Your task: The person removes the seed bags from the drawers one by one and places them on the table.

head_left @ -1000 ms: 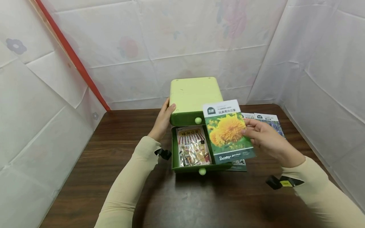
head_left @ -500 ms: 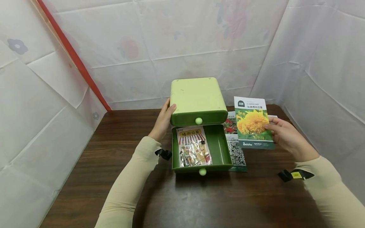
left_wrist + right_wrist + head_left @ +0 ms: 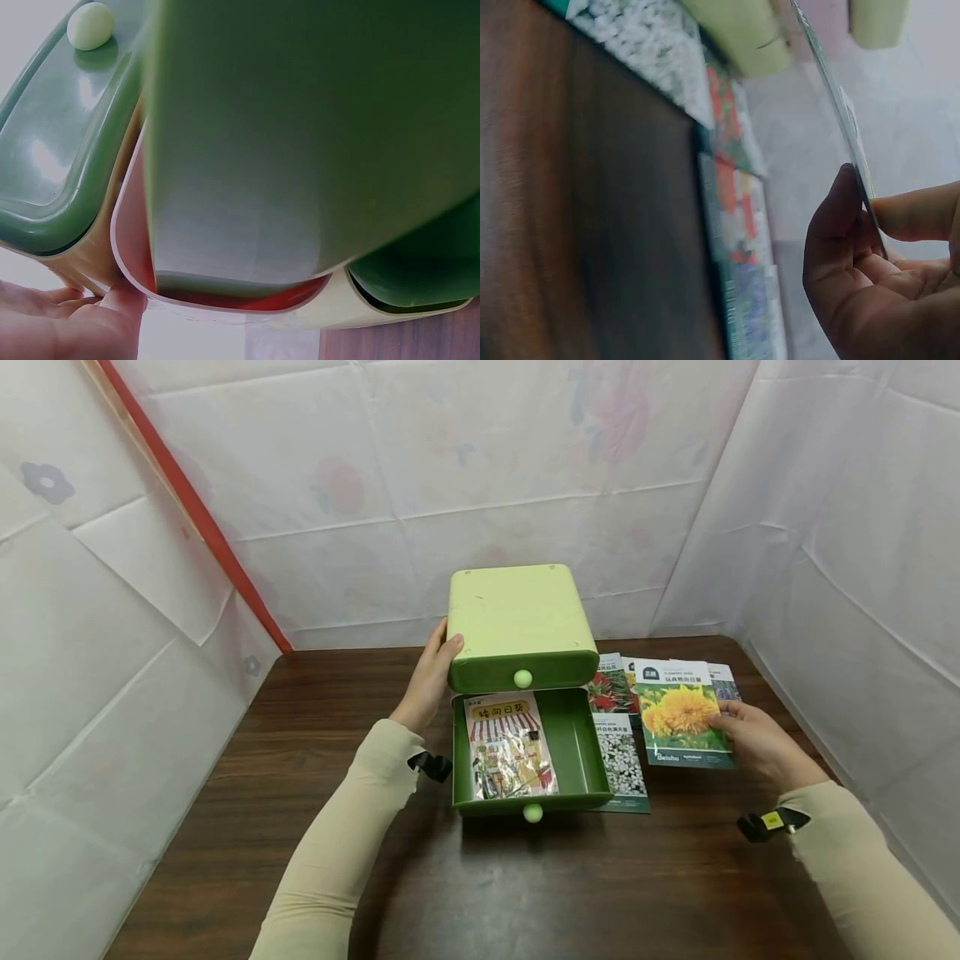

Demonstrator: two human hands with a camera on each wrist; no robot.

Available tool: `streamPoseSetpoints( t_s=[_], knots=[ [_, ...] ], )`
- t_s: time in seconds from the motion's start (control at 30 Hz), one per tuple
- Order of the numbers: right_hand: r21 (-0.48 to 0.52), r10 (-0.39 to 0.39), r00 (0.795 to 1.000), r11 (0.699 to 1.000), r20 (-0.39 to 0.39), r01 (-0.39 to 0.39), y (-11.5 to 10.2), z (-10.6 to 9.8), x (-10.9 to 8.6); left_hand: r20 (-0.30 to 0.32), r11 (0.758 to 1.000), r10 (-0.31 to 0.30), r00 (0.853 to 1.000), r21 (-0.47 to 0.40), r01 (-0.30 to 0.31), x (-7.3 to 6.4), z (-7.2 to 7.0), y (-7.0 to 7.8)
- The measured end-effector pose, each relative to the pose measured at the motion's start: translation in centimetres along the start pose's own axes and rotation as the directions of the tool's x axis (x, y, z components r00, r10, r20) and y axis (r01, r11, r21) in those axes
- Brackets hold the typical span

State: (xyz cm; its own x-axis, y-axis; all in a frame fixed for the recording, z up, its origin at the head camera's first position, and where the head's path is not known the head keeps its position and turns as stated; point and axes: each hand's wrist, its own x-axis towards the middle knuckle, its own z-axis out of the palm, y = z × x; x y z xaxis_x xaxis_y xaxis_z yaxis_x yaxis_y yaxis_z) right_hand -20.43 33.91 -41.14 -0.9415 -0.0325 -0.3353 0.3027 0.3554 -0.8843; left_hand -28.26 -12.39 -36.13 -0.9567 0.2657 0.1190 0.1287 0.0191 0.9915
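My right hand (image 3: 765, 739) pinches a seed packet (image 3: 681, 714) with a yellow sunflower on it, over other packets at the right. In the right wrist view the held packet (image 3: 838, 109) appears nearly edge-on between thumb and fingers. My left hand (image 3: 426, 685) rests against the left side of a light-green drawer cabinet (image 3: 521, 606), thumb at its front corner. Below the top drawer, a green drawer (image 3: 573, 735) is pulled out. A sunflower packet (image 3: 510, 747) with a striped awning lies in its left part. In the left wrist view that drawer (image 3: 300, 135) hides much of the cabinet.
On the dark wooden table (image 3: 675, 877), right of the cabinet, lie packets with white flowers (image 3: 622, 760), red flowers (image 3: 607, 689) and blue-purple flowers (image 3: 726, 685). A white sheet (image 3: 450, 485) hangs behind the table and along both sides.
My right hand has carried the sunflower packet rightward from over the drawer, then lowered it over the other packets. My left hand and the drawer stay in place.
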Motion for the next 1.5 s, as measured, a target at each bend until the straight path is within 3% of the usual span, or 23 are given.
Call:
streamPoseSetpoints(
  t_s=[0.17,0.33,0.93,1.23,1.5],
  knots=[
    [-0.138,0.014,1.000,0.990,-0.022,-0.017,1.4,0.4,0.5,-0.008,1.000,-0.005,1.000,0.013,0.005,0.0,0.0,-0.1],
    [-0.294,0.020,1.000,0.956,-0.024,-0.026,2.5,0.7,0.9,-0.004,1.000,-0.006,1.000,0.015,0.006,0.0,0.0,0.0],
    [-0.426,-0.014,0.996,0.904,-0.093,-0.027,3.9,1.3,1.3,0.006,1.000,-0.012,1.000,0.007,0.012,0.0,-0.1,0.1],
    [-0.478,0.047,0.994,0.874,-0.096,-0.088,3.4,1.3,1.2,0.020,1.000,-0.021,1.000,0.021,0.020,-1.4,0.6,2.6],
    [-0.514,0.063,0.990,0.850,-0.123,-0.118,3.3,1.4,1.2,0.014,1.000,-0.023,1.000,0.016,0.023,-1.5,0.6,2.8]
  ],
)
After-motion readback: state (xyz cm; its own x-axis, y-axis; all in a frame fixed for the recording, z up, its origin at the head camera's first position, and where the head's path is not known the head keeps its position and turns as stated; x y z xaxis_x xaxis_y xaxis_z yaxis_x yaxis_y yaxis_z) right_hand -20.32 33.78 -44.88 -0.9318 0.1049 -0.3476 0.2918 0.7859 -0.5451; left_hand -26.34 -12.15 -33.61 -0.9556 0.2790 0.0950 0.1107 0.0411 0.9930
